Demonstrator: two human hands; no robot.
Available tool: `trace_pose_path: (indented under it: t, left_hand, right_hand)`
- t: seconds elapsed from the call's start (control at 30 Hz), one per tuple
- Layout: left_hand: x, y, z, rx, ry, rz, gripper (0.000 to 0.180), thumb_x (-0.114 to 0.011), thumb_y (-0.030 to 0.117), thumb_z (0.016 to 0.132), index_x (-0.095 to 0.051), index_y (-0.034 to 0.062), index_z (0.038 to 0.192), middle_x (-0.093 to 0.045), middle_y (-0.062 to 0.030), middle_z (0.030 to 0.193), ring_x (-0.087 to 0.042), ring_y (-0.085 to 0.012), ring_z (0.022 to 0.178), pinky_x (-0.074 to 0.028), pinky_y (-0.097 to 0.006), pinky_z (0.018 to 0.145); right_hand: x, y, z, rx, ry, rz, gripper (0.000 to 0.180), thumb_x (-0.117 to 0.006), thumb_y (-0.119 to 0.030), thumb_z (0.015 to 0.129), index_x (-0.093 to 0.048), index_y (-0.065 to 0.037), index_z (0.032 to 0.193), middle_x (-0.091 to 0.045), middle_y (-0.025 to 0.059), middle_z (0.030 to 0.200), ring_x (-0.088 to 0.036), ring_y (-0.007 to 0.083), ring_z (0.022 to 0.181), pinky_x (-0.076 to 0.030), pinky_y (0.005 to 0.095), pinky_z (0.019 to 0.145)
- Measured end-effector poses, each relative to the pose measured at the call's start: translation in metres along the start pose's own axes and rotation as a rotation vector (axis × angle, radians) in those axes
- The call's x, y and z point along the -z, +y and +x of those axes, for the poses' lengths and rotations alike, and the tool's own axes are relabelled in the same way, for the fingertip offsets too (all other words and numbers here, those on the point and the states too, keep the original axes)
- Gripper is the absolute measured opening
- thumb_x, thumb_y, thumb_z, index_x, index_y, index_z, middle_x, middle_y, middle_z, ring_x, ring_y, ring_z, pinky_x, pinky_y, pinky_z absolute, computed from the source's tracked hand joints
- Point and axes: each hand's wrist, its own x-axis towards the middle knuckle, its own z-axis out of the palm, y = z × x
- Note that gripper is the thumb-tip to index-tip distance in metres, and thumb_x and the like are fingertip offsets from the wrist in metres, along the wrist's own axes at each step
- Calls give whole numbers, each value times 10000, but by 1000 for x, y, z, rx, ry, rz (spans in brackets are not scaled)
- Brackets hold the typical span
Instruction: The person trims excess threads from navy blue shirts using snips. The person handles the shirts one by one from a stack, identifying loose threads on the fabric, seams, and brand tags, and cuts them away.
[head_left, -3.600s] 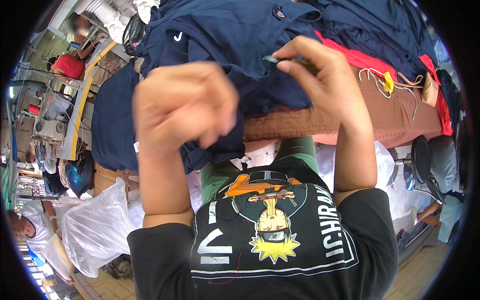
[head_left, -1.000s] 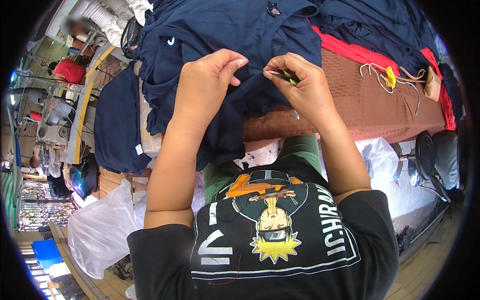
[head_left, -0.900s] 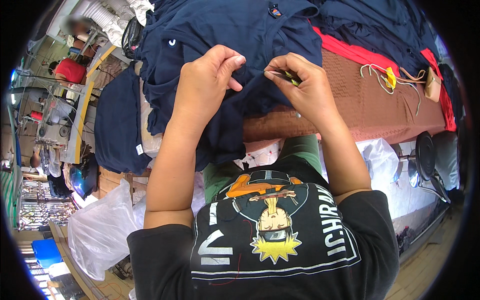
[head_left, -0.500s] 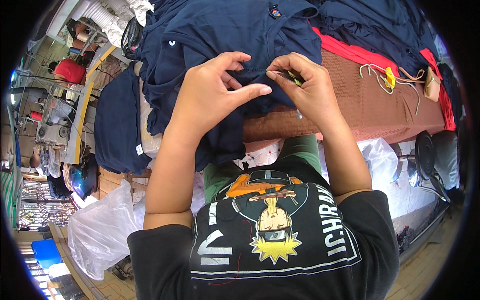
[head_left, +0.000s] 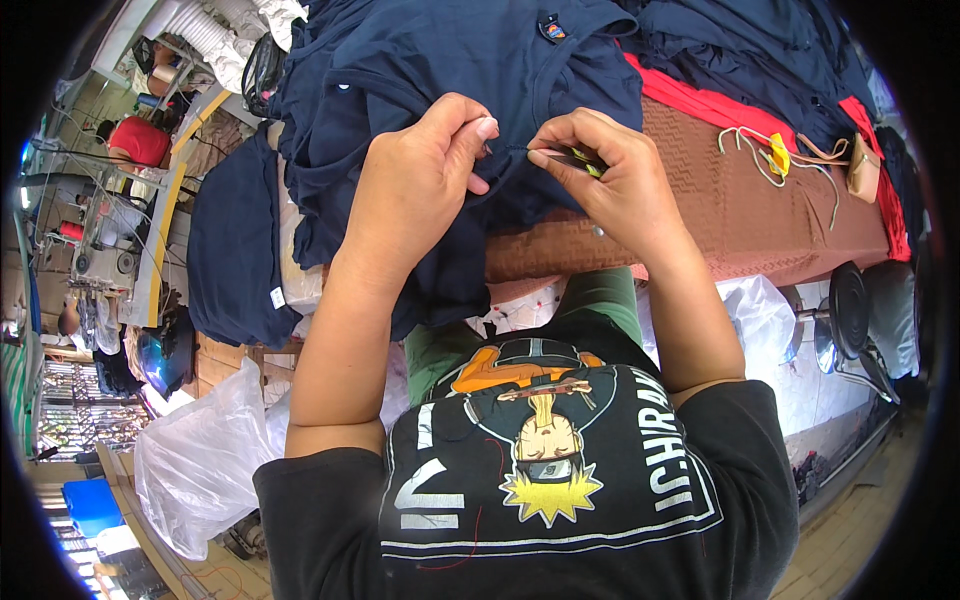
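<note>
left hand (head_left: pixel 425 165) pinched closed, on what i cannot tell; navy garment (head_left: pixel 440 60) heaped ahead, its edge between both hands; right hand (head_left: pixel 612 155) gripping a small dark-and-yellow tool (head_left: pixel 580 160); seemingly close work at that edge, the next move calling for a steady tool tip

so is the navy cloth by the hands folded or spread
Loosely spread: the navy cloth lies wide and wrinkled, not in a squared stack; how many layers, I cannot tell.
</note>
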Motion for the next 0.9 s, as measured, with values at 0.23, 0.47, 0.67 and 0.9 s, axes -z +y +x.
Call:
trace_pose_path:
  t: [0.23, 0.47, 0.67, 0.9]
  left_hand:
    - [1, 1, -1, -62, 6, 29, 153, -564, 125, 961, -628, -13, 977, -654, -61, 790, -637, -94, 711, -587, -268, 580]
    - [1, 6, 0, -80, -6, 62, 146, -569, 121, 956, -625, -10, 986, -660, -68, 782, -651, -99, 714, -591, -272, 582]
    - [1, 6, -1, -98, 10, 62, 155, -547, 127, 971, -608, -15, 990, -658, -79, 775, -654, -106, 697, -587, -267, 584]
    - [0, 5, 1, -15, 63, -32, 197, -520, 200, 989, -555, 6, 978, -677, -115, 705, -700, -195, 609, -507, -266, 515]
  right_hand:
    - [20, -12, 6, -2, -132, -2, 278, -706, -223, 831, -601, -43, 1015, -534, 99, 787, -560, 231, 730, -465, 330, 661]
    - [15, -5, 11, 108, -91, -52, 187, -694, -199, 837, -617, -38, 893, -602, 114, 774, -602, 280, 717, -465, 344, 639]
    - [15, -5, 13, 117, -118, -121, 182, -703, -184, 828, -624, -39, 904, -608, 109, 774, -602, 265, 705, -471, 342, 637]
    - [1, -12, 17, 148, 2, 20, 206, -750, -141, 764, -641, -25, 894, -615, 103, 792, -594, 239, 666, -475, 326, 624]
